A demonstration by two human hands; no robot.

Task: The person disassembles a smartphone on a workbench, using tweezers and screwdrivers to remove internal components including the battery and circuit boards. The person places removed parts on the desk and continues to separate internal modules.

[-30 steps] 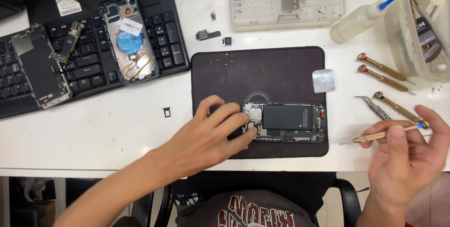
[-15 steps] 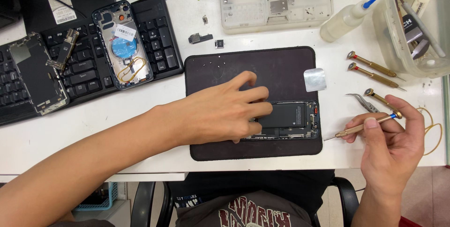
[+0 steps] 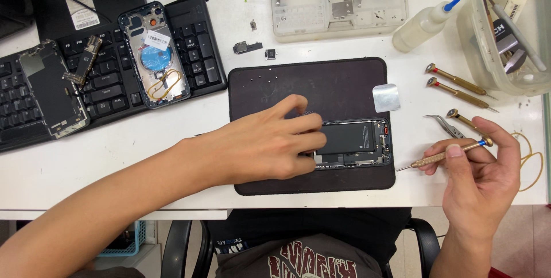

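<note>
Left hand (image 3: 270,143) lies flat, palm down, on the opened phone (image 3: 353,143), fingers spread a little and pressing its left end; it grips nothing, just pins the phone in place. The phone sits face-open on the lower right part of the black work mat (image 3: 310,86), with its dark battery and right-edge boards exposed; its left end is hidden under the fingers. Right hand (image 3: 479,172) is off the mat to the right, over the white table (image 3: 115,152), pinching a brass-handled screwdriver (image 3: 445,156) between thumb and fingers, the other fingers curled. The screwdriver is roughly level, its tip pointing left toward the phone's right edge, near it but not touching. Just above that hand: curved tweezers (image 3: 441,124) and another brass screwdriver (image 3: 468,122) on the table. Further up, two more brass screwdrivers (image 3: 459,87) lie side by side, slanted. A small silver square plate (image 3: 386,98) overlaps the mat's right edge. At upper right stand a squeeze bottle with blue nozzle (image 3: 427,22) and a clear tub of tools (image 3: 511,31). Top centre is a clear compartment tray with metal brackets (image 3: 338,0). To the left, a black keyboard (image 3: 195,54) carries a blue phone rear housing (image 3: 155,54) and a second stripped frame (image 3: 51,88). Two small black parts (image 3: 255,49) lie between keyboard and mat.
</note>
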